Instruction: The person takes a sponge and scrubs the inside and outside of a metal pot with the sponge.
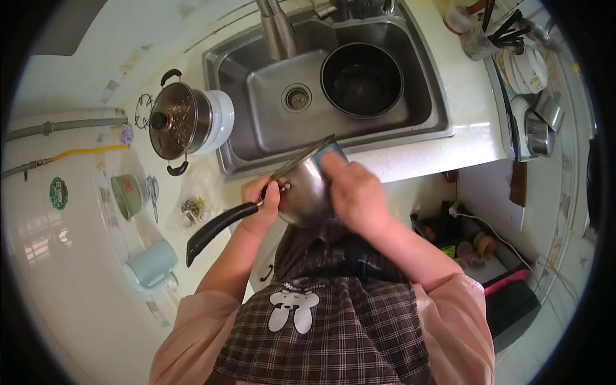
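Observation:
A steel saucepan [301, 196] with a long black handle is tilted on its side in front of the sink's near edge. My left hand [262, 206] grips it by the rim close to the handle joint, fingers closed. Against the pan's upper right side, my right hand [360, 196] presses a small blue sponge or cloth [328, 154]; its fingers are curled and slightly blurred by motion. Most of the blue piece hides under those fingers. Beyond them, a black pot [362, 80] stands in the steel sink [263, 138], right of the drain.
A lidded pot [176, 122] stands left of the sink. Nearby on the counter are scissors [153, 199], a green container [126, 197], a plastic bag [196, 208] and a light blue jug [151, 266]. A faucet [276, 32] overhangs the sink. Dishes [523, 70] sit at right.

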Tool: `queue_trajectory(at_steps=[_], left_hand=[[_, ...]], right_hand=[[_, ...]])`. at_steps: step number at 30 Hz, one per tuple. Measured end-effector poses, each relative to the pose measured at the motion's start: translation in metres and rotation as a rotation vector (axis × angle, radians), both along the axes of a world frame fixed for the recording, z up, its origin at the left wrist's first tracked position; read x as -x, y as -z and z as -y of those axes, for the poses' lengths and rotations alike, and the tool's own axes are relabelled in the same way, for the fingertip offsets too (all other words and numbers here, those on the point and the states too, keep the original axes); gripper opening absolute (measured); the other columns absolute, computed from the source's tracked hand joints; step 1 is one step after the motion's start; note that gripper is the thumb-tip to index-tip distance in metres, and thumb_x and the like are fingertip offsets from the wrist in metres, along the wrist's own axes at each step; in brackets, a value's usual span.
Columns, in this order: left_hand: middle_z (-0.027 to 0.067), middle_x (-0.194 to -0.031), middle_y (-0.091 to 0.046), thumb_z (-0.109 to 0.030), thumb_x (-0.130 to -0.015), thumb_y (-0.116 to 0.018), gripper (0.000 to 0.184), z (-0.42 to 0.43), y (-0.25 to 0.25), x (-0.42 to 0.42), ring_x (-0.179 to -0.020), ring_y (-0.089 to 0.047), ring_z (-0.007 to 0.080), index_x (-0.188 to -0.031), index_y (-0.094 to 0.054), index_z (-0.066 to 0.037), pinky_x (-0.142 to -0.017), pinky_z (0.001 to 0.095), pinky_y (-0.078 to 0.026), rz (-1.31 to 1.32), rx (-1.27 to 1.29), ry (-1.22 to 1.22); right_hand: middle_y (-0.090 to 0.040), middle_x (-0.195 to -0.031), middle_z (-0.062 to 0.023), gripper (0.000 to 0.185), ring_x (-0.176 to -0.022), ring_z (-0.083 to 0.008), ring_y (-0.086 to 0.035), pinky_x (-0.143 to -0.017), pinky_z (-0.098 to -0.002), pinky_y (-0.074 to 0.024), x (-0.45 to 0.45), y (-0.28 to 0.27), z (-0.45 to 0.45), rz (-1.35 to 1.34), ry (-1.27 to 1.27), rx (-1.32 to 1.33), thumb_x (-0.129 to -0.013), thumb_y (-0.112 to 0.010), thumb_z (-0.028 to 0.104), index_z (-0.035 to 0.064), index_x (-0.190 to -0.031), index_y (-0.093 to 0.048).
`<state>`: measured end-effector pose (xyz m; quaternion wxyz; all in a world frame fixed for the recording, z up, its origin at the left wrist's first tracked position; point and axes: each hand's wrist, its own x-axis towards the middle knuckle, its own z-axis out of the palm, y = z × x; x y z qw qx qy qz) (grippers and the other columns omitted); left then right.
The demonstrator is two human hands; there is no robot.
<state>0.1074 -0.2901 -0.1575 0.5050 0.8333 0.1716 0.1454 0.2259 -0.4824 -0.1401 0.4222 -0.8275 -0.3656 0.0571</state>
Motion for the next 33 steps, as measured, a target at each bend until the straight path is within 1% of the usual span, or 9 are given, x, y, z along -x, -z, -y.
queue_trajectory(at_steps=[3, 9, 16, 19, 20, 24, 27, 29, 33], left_hand=[[0.0085, -0.060, -0.050, -0.030, -0.092, -0.056, 0.035, -0.002, -0.007, -0.002, -0.055, -0.046, 0.0160, -0.075, -0.059, 0.001, -0.052, 0.0308, -0.037, -0.039, -0.006, 0.035], [0.0084, -0.058, -0.043, -0.030, -0.092, -0.057, 0.038, -0.007, 0.003, 0.003, -0.053, -0.040, 0.0165, -0.069, -0.052, 0.000, -0.051, 0.0327, -0.034, -0.047, 0.004, 0.030], [0.0090, -0.058, -0.039, -0.028, -0.092, -0.057, 0.038, -0.004, 0.004, 0.003, -0.053, -0.039, 0.0166, -0.067, -0.048, -0.001, -0.051, 0.0334, -0.034, -0.044, -0.032, 0.011], [0.0091, -0.059, -0.040, -0.027, -0.092, -0.056, 0.037, -0.002, 0.006, 0.004, -0.054, -0.039, 0.0158, -0.068, -0.048, -0.001, -0.052, 0.0329, -0.034, -0.010, -0.078, -0.002], [0.0091, -0.059, -0.040, -0.027, -0.093, -0.056, 0.036, -0.001, 0.005, 0.004, -0.054, -0.039, 0.0156, -0.069, -0.049, -0.001, -0.052, 0.0328, -0.034, 0.011, -0.096, -0.007], [0.0064, -0.061, -0.044, -0.027, -0.093, -0.054, 0.034, -0.001, 0.002, 0.006, -0.057, -0.040, 0.0149, -0.072, -0.051, -0.001, -0.053, 0.0318, -0.034, 0.039, -0.073, 0.032], [0.0060, -0.062, -0.045, -0.029, -0.094, -0.053, 0.036, 0.000, -0.002, 0.005, -0.058, -0.041, 0.0144, -0.072, -0.052, 0.000, -0.054, 0.0317, -0.035, -0.011, -0.118, 0.026], [0.0065, -0.063, -0.047, -0.030, -0.094, -0.053, 0.036, 0.010, -0.007, 0.000, -0.059, -0.042, 0.0145, -0.073, -0.053, 0.000, -0.055, 0.0315, -0.036, 0.046, -0.080, -0.032], [0.0066, -0.065, -0.050, -0.032, -0.094, -0.053, 0.037, 0.000, -0.001, 0.004, -0.061, -0.045, 0.0145, -0.076, -0.057, 0.001, -0.057, 0.0309, -0.039, -0.030, -0.069, 0.005]], right_hand=[[-0.070, -0.106, -0.0117, 0.037, -0.070, -0.0269, -0.060, -0.063, -0.0349, -0.0537, 0.018, -0.012, -0.007, 0.111, -0.083, -0.141, -0.075, -0.058, -0.001, 0.0067, -0.110, -0.066], [-0.071, -0.107, -0.0077, 0.030, -0.072, -0.0259, -0.061, -0.069, -0.0354, -0.0543, 0.004, 0.000, -0.013, -0.120, 0.003, -0.301, -0.074, -0.059, -0.003, 0.0061, -0.100, -0.070], [-0.070, -0.102, -0.0148, 0.025, -0.079, -0.0337, -0.066, -0.074, -0.0387, -0.0540, -0.008, 0.014, -0.015, -0.262, 0.108, -0.439, -0.078, -0.054, -0.002, 0.0014, -0.096, -0.070], [-0.070, -0.095, -0.0205, 0.025, -0.080, -0.0370, -0.067, -0.075, -0.0399, -0.0540, -0.018, 0.029, -0.011, -0.337, 0.259, -0.361, -0.080, -0.052, 0.000, -0.0017, -0.099, -0.069], [-0.068, -0.090, -0.0256, 0.027, -0.081, -0.0397, -0.066, -0.076, -0.0405, -0.0539, -0.024, 0.039, -0.006, -0.575, 0.290, -0.179, -0.082, -0.052, 0.003, -0.0037, -0.103, -0.068], [-0.068, -0.090, -0.0259, 0.029, -0.077, -0.0363, -0.066, -0.072, -0.0393, -0.0542, -0.017, 0.038, -0.004, -0.609, 0.265, -0.226, -0.080, -0.056, 0.005, -0.0018, -0.106, -0.068], [-0.068, -0.097, -0.0251, 0.035, -0.073, -0.0327, -0.065, -0.068, -0.0393, -0.0540, 0.008, 0.005, -0.007, -0.085, 0.058, -0.197, -0.078, -0.060, 0.004, 0.0025, -0.112, -0.067], [-0.068, -0.096, -0.0225, 0.035, -0.072, -0.0331, -0.062, -0.065, -0.0415, -0.0529, 0.028, -0.006, -0.008, 0.025, -0.024, -0.278, -0.076, -0.062, 0.002, 0.0057, -0.111, -0.065], [-0.067, -0.087, -0.0232, 0.027, -0.069, -0.0394, -0.061, -0.065, -0.0458, -0.0526, 0.002, 0.010, -0.002, -0.206, 0.157, -0.193, -0.081, -0.055, 0.001, 0.0018, -0.106, -0.065]])
